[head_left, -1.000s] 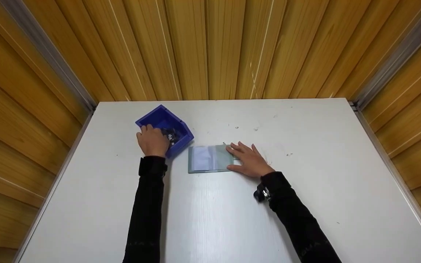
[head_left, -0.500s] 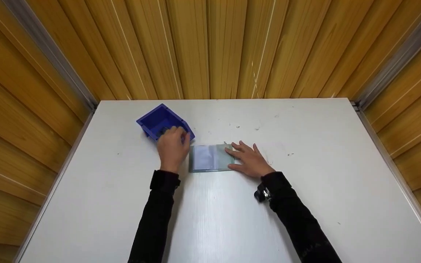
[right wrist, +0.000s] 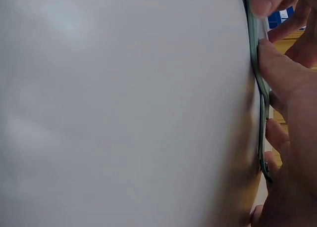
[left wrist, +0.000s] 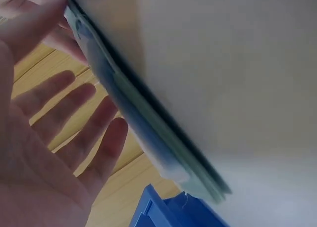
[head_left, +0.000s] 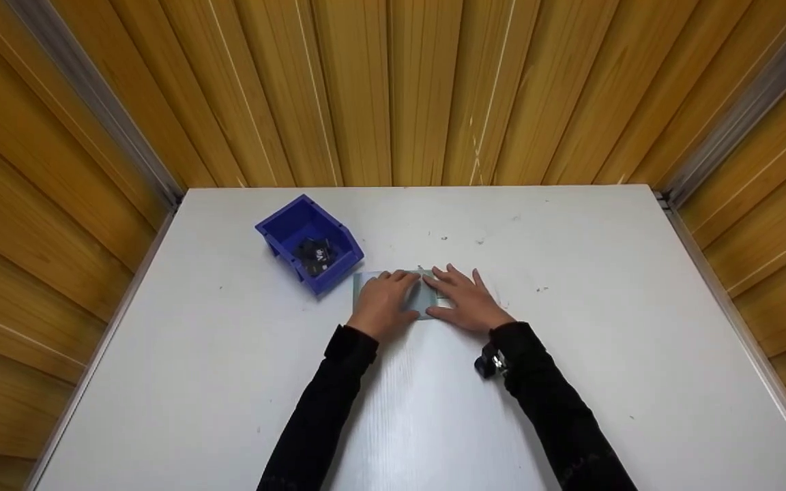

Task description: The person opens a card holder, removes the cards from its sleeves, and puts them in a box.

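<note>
A pale green booklet with clear plastic sleeves [head_left: 423,300] lies flat on the white table in the head view. My left hand [head_left: 383,305] is over its left half, thumb and fingers spread at its surface. In the left wrist view, the left fingers [left wrist: 81,101] are extended beside the booklet's edge [left wrist: 143,113], with nothing between them. My right hand [head_left: 471,303] rests on the booklet's right end, fingers spread. From the right wrist, the right thumb [right wrist: 277,66] presses along the booklet's thin edge [right wrist: 255,54]. The left hand hides much of the sleeve page.
A blue plastic bin [head_left: 345,264] stands on the table to the left, beyond the booklet, with small black items [head_left: 314,254] inside. The white table [head_left: 181,382] meets a wood-patterned wall [head_left: 393,95] at the back. Small marks dot the surface behind the right hand.
My left hand has moved out of the blue bin, rightward and toward me, onto the booklet. The black items in the bin are now uncovered. The right hand stays put.
</note>
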`<state>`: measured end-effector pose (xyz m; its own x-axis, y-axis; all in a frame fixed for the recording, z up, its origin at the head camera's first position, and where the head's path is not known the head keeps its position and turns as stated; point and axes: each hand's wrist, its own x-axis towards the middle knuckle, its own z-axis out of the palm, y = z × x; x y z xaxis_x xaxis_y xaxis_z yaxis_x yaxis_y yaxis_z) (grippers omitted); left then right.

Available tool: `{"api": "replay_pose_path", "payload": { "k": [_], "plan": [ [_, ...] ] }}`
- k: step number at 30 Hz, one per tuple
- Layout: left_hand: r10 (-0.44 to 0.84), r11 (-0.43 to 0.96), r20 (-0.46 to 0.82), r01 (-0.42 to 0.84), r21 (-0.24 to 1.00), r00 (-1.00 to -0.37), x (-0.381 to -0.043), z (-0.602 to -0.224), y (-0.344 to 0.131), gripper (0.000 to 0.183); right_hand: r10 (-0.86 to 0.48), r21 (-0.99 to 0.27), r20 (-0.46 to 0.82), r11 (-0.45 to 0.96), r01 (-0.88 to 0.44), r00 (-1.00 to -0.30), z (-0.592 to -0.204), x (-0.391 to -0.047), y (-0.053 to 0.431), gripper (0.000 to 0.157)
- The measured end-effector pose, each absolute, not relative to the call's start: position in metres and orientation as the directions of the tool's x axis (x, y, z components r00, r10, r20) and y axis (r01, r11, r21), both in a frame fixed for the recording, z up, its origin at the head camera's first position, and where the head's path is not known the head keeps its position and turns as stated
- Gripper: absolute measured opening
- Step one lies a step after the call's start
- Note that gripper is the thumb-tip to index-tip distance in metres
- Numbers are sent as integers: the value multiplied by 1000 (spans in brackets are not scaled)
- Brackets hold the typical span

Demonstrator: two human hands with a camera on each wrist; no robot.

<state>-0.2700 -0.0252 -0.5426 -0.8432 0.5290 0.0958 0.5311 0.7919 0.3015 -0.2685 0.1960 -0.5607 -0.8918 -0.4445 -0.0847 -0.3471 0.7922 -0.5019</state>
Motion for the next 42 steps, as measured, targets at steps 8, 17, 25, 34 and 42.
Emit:
{"api": "replay_pose_path", "payload": {
  "k": [8,17,25,34,42],
  "plan": [
    [522,772,79,509,381,-849,-273,-539,-26,62,-419,-503,-86,801,-324,-904,-562,-269,197,76],
    [500,758,81,481,440,-862,-274,-542,-30,54,-443,-578,-65,747,-328,-894,-561,-269,204,47],
    [504,740,72,473,479,-861,-272,-541,-35,65,-487,-497,-76,775,-391,-870,-549,-263,199,42],
    [547,700,54,491,518,-835,-273,-539,-38,67,-473,-395,-89,824,-405,-876,-546,-259,188,44],
    [500,724,120,490,486,-858,-275,-543,-37,46,-426,-424,-111,838,-345,-898,-549,-260,187,48]
  ]
}}
